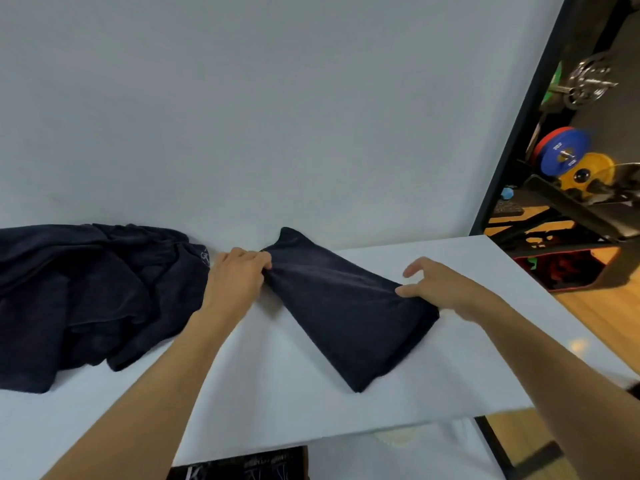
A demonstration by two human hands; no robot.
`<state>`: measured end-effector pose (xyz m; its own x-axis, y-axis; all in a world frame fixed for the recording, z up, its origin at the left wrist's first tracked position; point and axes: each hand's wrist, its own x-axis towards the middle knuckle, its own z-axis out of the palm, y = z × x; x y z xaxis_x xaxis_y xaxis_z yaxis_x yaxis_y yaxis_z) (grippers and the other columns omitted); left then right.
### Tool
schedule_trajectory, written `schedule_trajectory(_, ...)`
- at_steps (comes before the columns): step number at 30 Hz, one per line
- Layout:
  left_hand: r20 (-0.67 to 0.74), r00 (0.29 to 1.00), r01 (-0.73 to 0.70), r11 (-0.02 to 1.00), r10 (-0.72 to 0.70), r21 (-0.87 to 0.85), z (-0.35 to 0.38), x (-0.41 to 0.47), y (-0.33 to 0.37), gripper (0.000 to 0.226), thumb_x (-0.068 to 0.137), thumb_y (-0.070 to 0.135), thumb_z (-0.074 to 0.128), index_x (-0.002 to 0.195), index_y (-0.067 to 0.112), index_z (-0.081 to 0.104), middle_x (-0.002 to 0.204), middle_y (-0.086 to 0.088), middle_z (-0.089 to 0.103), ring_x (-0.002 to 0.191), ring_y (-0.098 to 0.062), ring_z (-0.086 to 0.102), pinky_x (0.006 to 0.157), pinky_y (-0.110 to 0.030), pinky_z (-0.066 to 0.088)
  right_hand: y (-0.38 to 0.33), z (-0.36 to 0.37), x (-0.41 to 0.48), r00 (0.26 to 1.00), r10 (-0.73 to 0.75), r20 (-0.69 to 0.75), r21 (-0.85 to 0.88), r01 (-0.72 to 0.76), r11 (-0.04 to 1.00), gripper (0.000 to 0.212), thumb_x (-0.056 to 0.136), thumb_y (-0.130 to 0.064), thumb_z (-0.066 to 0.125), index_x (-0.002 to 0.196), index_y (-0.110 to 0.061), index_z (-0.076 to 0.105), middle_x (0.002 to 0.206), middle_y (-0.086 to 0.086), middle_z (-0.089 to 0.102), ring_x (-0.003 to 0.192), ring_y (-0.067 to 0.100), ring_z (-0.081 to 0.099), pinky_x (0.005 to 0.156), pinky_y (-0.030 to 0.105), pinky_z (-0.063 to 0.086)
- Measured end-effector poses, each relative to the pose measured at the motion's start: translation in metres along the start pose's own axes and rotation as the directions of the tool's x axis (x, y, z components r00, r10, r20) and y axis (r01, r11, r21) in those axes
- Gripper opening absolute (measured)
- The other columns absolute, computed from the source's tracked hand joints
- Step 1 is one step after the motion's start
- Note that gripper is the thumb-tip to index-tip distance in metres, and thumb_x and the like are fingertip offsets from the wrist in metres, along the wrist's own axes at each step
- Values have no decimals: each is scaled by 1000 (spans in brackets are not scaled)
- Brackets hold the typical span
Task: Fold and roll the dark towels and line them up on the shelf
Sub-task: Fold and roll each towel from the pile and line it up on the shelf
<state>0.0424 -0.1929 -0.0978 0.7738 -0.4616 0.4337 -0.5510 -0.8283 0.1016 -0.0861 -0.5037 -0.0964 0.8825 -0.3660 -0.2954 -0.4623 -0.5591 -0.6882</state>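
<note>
Folding has reached one piece only: the folded towel [349, 306] lies flat on the white worktop [277, 393]. The left hand [235, 275] has its fingers curled on the towel's far corner. The right hand [440, 285] is at its right edge, fingers spread, perhaps pinching; I cannot tell. Beside it the heap of dark towels [86, 299] waits, with nothing rolled yet.

Surface: white worktop [277, 393], back edge against the wall. Left: crumpled heap of dark towels [86, 299]. Centre-right: one folded dark towel [346, 317], flat, askew, apart from heap.
</note>
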Motion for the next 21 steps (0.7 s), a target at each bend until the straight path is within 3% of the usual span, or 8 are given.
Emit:
schedule_trajectory(2,126,988,99,988,-84,-115,-2,-2,13,34,83,-6,49,98,15,70,104,1,67,103,-27,56,85,-35,43,5,23,-36,996,39,80,91,-46,995,48,82,-41,72,124,-33,51,115,-5,55,99,15,58,81,32,51)
schedule_trajectory(5,180,963,-110,902,201,-416,-8,-53,42,13,90,19,62,98,22,71,110,7,67,105,-16,58,90,-36,49,11,58,-75,997,-34,65,92,28,995,57,88,-37,65,140,-31,41,129,4,57,101,17,62,83,30,53)
schedule_trajectory(7,221,902,-233,849,371,-473,-19,-109,54,36,86,59,59,108,32,68,120,13,64,112,-8,55,98,-24,44,13,69,-91,997,-68,-23,117,70,991,53,91,-34,62,140,-31,41,125,3,60,90,15,67,67,26,56)
schedule_trajectory(9,261,856,-362,878,446,-314,-23,-155,60,65,75,80,51,122,36,61,132,12,59,122,-10,54,105,-26,40,16,73,-104,997,-61,-40,149,66,987,47,92,-32,62,136,-32,45,113,-1,64,74,16,70,51,22,53)
schedule_trajectory(13,180,840,-512,857,512,-54,-22,-185,69,59,55,30,95,110,22,74,113,1,72,105,-22,69,85,-33,55,18,69,-119,997,-71,-27,94,73,993,35,92,-33,62,126,-36,53,93,-9,67,68,21,71,50,25,56)
schedule_trajectory(15,32,849,-521,845,528,-118,-25,-182,64,42,58,12,92,96,19,77,97,3,75,89,-19,71,77,-28,55,18,65,-124,994,-96,-59,79,101,992,34,92,-34,61,125,-37,54,87,-7,70,67,17,70,50,24,56)
schedule_trajectory(18,-72,860,-507,832,504,-224,-33,-182,49,5,84,19,70,89,19,72,87,6,71,75,-14,65,74,-23,42,18,69,-132,988,-122,-90,58,128,990,38,93,-32,60,130,-36,50,81,-3,72,59,15,70,47,20,53)
schedule_trajectory(21,-24,855,-510,830,518,-226,-37,-192,40,16,90,27,53,88,18,67,92,7,68,79,-15,63,77,-24,40,21,84,-141,994,-94,-61,23,95,995,42,95,-32,58,135,-32,44,79,1,71,49,17,67,46,18,51)
